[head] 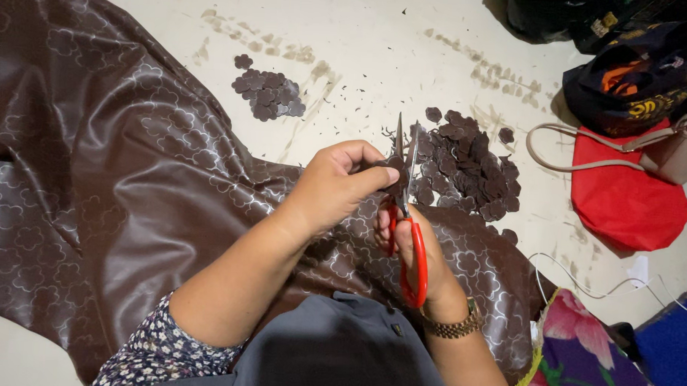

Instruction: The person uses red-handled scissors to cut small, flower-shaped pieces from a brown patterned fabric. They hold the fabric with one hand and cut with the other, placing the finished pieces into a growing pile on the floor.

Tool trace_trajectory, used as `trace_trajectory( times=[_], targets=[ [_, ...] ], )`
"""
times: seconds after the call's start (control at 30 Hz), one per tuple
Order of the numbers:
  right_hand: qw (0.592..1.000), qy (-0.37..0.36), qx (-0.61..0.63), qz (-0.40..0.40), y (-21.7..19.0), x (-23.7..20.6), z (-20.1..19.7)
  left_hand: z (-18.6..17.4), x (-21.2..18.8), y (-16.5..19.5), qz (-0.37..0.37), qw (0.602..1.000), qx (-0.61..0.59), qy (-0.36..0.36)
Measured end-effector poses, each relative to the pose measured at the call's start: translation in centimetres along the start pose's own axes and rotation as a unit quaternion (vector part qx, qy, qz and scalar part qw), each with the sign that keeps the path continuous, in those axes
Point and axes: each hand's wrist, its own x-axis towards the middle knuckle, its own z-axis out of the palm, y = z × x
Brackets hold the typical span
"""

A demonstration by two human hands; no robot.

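On a pale, scuffed floor [379,42], we cut brown sheet [116,177].
Our left hand [332,189] pinches a small piece [394,166]; our right hand [414,252] grips red scissors [407,218], fingers closed through the handles, bags [637,81] nearby.

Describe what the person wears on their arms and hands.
Both hands are bare, with no gloves and no rings that show. The left hand belongs to an arm with a short sleeve of dark fabric printed with small pale flowers, ending above the elbow. The right hand has a gold-coloured metal watch band at the wrist; its forearm is bare.
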Motion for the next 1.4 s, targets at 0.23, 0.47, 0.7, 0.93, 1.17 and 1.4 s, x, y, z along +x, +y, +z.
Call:
trace_trajectory(
  times=[0.23, 0.47, 0.7, 0.93, 1.17, 1.4],
  targets=[
    [1.0, -0.017, -0.007, 0.003, 0.0, 0.2, -0.4, -0.7, 0.5, -0.2, 0.045, 0.998, 0.031, 0.008],
    [1.0, 0.001, 0.008, 0.011, 0.6, 0.0, -0.4, -0.7, 0.4, -0.2, 0.023, 0.999, 0.024, 0.023],
    [1.0, 0.004, -0.018, 0.021, 1.0, 0.2, -1.0, -0.4, 0.2, 0.5, 0.022, 1.0, -0.016, 0.015],
    [0.999, -0.019, -0.041, 0.024, 0.9, -0.1, -0.9, -0.6, 0.2, 1.0, -0.031, 0.999, -0.03, 0.029],
    [0.998, -0.029, -0.04, 0.025, 0.5, -0.1, -0.6, -0.6, 0.3, 0.8, 0.024, 0.998, 0.049, 0.04],
    [0.997, -0.017, -0.07, -0.003, 0.5, -0.2, -0.6, 0.3, -0.7, 2.1, -0.014, 0.999, -0.001, 0.033]
  ],
)
